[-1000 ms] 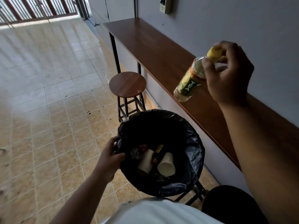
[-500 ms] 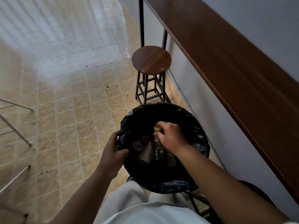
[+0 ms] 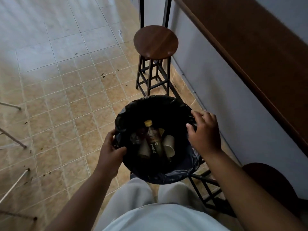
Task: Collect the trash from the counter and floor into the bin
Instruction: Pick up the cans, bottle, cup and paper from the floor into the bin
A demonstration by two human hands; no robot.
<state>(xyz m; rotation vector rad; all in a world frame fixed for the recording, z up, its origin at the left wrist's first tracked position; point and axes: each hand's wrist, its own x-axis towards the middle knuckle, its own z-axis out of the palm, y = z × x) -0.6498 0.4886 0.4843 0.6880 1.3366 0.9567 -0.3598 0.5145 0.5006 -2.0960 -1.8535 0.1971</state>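
Observation:
A round bin lined with a black bag [image 3: 150, 104] hangs in front of me above the floor. My left hand [image 3: 110, 151] grips its left rim. Inside lies a tea bottle [image 3: 154, 141] with a yellow cap, on top of paper cups [image 3: 169, 145] and other trash. My right hand [image 3: 204, 133] hovers over the bin's right rim, fingers spread, holding nothing.
A round wooden stool [image 3: 155, 41] stands just beyond the bin. The wooden counter [image 3: 250, 47] runs along the wall on the right. A second dark stool [image 3: 270, 182] sits at my right. Small debris specks [image 3: 102, 75] dot the tiled floor. Metal legs [image 3: 13, 139] show at left.
My right hand carried the tea bottle from above the counter down into the bin, let it go, and pulled back to the right rim. My view tilted down.

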